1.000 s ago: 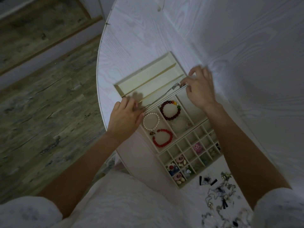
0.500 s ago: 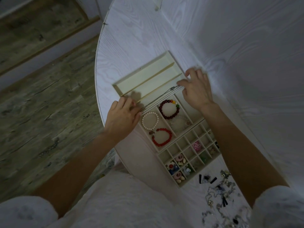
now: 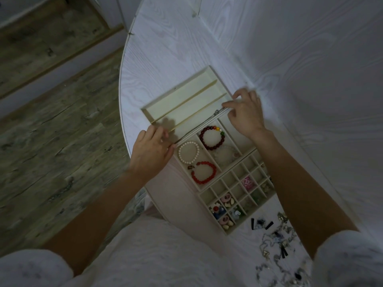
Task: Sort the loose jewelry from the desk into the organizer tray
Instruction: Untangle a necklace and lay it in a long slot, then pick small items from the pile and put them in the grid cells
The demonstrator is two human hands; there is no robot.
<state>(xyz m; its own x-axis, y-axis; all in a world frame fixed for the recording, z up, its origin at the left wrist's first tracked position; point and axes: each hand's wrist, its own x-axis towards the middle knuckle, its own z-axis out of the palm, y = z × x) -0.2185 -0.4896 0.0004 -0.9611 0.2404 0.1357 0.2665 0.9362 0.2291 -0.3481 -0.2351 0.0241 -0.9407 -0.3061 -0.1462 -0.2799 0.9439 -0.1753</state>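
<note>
The thin silver chain (image 3: 209, 119) now lies lower, along the long slot of the organizer tray (image 3: 182, 100), instead of stretched taut above it. The right hand (image 3: 245, 114) has loosened its fingers at the chain's far end; the left hand (image 3: 151, 150) has slid slightly outward.

White wood-grain desk (image 3: 165, 59) — on it the organizer tray (image 3: 159, 119) and, near its corner, loose jewelry (image 3: 277, 245).
</note>
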